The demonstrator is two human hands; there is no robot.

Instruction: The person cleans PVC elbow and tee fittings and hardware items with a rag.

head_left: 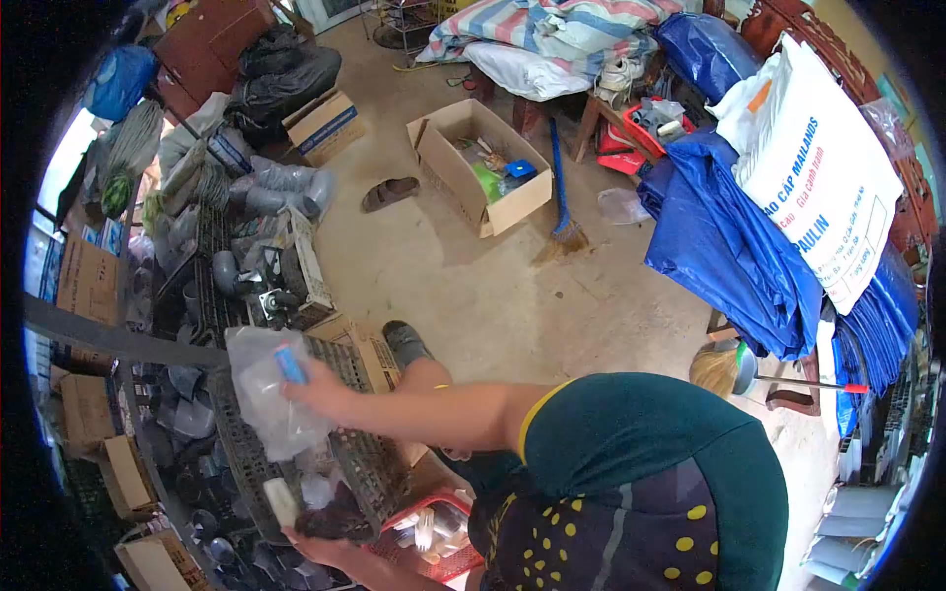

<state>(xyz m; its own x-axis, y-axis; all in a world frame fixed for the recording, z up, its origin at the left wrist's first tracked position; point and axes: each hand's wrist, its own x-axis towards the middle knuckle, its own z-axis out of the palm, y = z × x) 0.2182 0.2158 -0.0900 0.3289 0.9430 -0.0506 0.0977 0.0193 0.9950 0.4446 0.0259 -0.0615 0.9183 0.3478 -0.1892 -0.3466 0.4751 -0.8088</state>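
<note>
My right hand [323, 392] is closed on a clear plastic bag [271, 409] and holds it over a black slatted plastic crate [370, 473]. A small blue label or packet [290, 364] shows on the bag beside my fingers. Lower down, my left hand [320, 552] is at the crate's near end, its fingers curled at a dark bundle [340, 517]. What those fingers grip, I cannot tell. A pale whitish block-like item [282, 502] lies just past the left fingertips.
Grey pipe fittings [192, 414] fill crates on the left. A red basket [434, 566] with white pieces stands below my arms. On the floor are an open cardboard box [463, 123], a sandal [390, 194] and a broom [562, 187]. Blue tarpaulins [729, 256] are piled at right.
</note>
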